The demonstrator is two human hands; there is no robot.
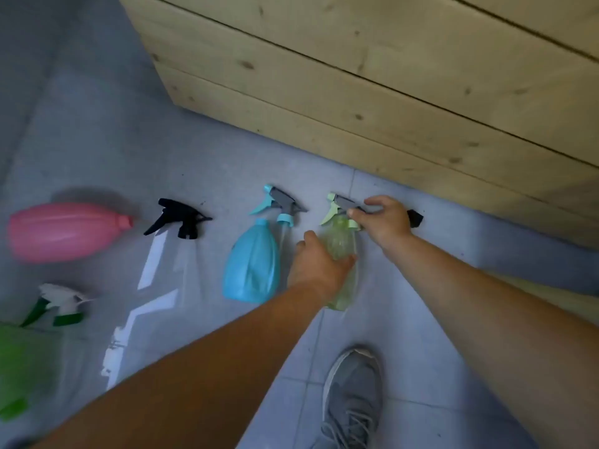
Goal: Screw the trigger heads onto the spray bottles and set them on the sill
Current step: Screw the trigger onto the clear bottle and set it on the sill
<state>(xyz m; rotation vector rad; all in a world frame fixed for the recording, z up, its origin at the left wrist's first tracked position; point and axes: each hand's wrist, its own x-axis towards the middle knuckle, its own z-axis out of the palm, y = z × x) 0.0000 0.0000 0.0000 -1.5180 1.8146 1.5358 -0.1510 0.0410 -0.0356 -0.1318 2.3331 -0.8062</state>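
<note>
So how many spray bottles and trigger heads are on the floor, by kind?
Plastic spray bottles: 4 (pink bottle, blue bottle, pale green bottle, bright green bottle)
Trigger heads: 4 (black head, blue-grey head, green-grey head, white-green head)
Total: 8, plus a half-hidden black piece.

We reach both bare arms forward and down. Our left hand point(319, 265) curls in a grasp; farther right, our right hand point(384, 220) pinches with thumb and fingertips.
</note>
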